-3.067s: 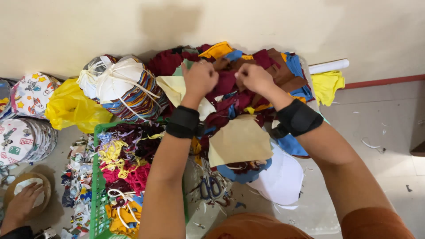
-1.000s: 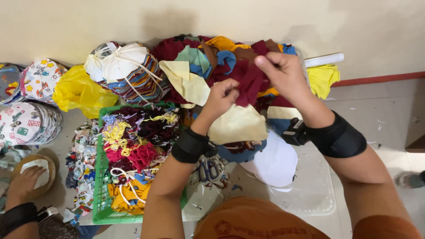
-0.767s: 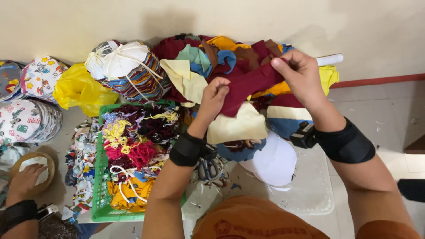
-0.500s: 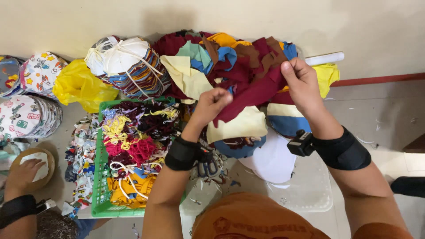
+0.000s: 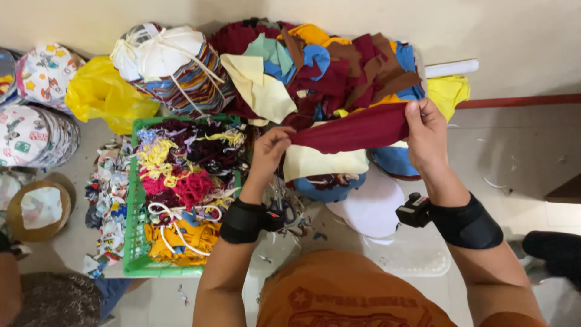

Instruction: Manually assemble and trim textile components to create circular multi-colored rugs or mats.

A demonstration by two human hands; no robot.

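- Here, a maroon strip of cloth [image 5: 354, 128] is held stretched between two bare hands above a heap of fabric scraps [image 5: 327, 66] piled against a pale wall.
- Its left end is pinched by the left hand [image 5: 271, 147], whose fingers are closed narrowly on the cloth.
- Its right end is gripped by the right hand [image 5: 426, 134], with the thumb laid over the upper edge and the other fingers curled behind.
- The strip's long axis is seen running almost level from hand to hand, tilted slightly upward toward the right hand.
- The strip is bounded at both ends by fingers, so neither hand is nearer; the span between them hangs clear above a cream piece [image 5: 324, 162] and blue pieces beneath.
- A green basket [image 5: 136, 230] filled with tangled coloured trimmings is set just beside the left forearm.
- A tied bundle of striped cloth [image 5: 172, 66] and a yellow plastic bag [image 5: 103, 94] are placed behind the basket.
- Black bands are worn on both wrists.
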